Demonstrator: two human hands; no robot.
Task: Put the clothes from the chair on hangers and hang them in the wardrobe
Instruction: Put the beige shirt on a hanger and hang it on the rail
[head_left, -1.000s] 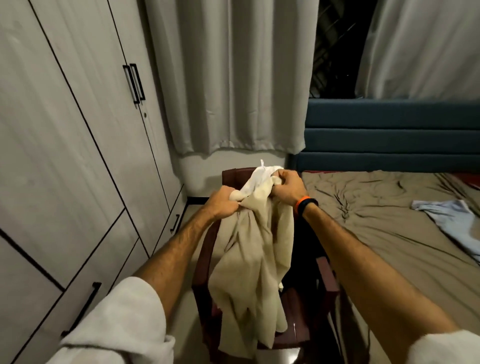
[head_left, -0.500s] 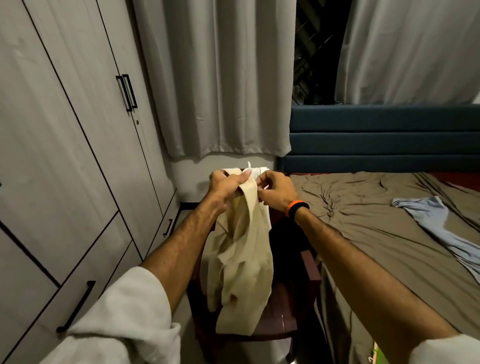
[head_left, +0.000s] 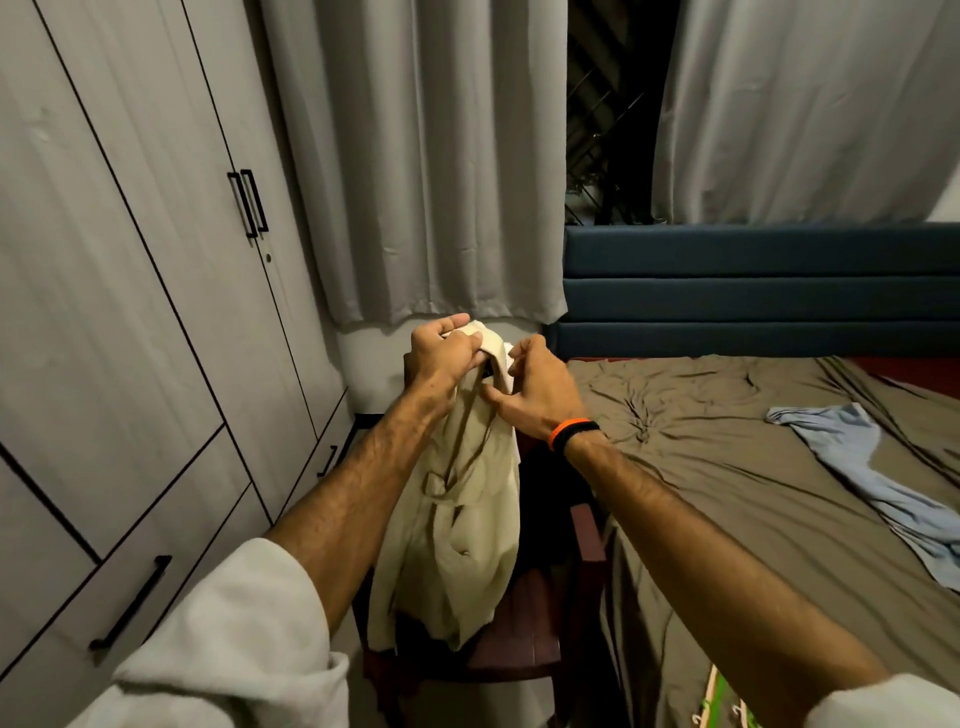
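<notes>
A beige garment (head_left: 462, 525) hangs from both hands above the dark red chair (head_left: 524, 639). My left hand (head_left: 441, 358) grips its top edge, fingers curled over the cloth. My right hand (head_left: 530, 389), with an orange and black wristband, pinches the collar area from the right. A bit of white shows at the top between the hands; I cannot tell whether it is a hanger. Dark clothing lies on the chair seat behind the garment. The grey wardrobe (head_left: 156, 312) stands at the left with its doors closed.
A bed with a brown sheet (head_left: 727, 467) fills the right side, with a light blue garment (head_left: 872, 478) lying on it. Grey curtains (head_left: 426, 156) hang behind the chair. A blue headboard (head_left: 753, 286) is at the back. Something green and white (head_left: 717, 701) shows at the bottom right.
The garment has been lifted higher off the chair and now hangs narrower. Both hands have come closer together at its top and shifted their grip.
</notes>
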